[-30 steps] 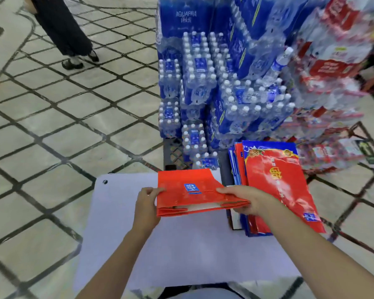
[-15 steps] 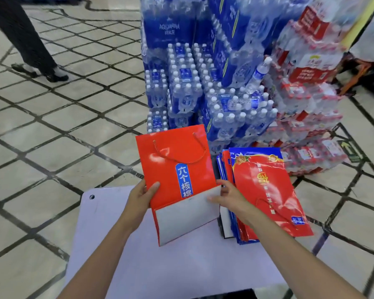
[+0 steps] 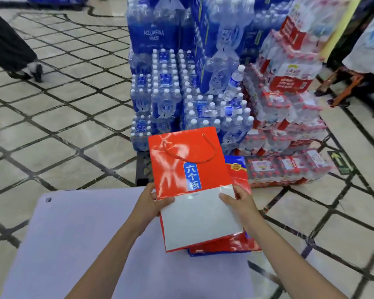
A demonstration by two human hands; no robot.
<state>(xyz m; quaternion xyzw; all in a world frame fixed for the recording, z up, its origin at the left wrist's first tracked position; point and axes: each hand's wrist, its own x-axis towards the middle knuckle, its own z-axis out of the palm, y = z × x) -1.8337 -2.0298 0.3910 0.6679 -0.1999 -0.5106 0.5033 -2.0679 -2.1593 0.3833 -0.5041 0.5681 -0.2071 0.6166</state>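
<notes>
The floor (image 3: 52, 126) has tan tiles with dark lines. Big stacks of water bottles (image 3: 166, 87) stand behind a white table (image 3: 73, 234).

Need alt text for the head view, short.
Left hand and right hand hold up a flat red bag, white base panel toward the camera, over a stack of bags on a pale table. Shrink-wrapped water packs stand on the tiled floor behind.
</notes>
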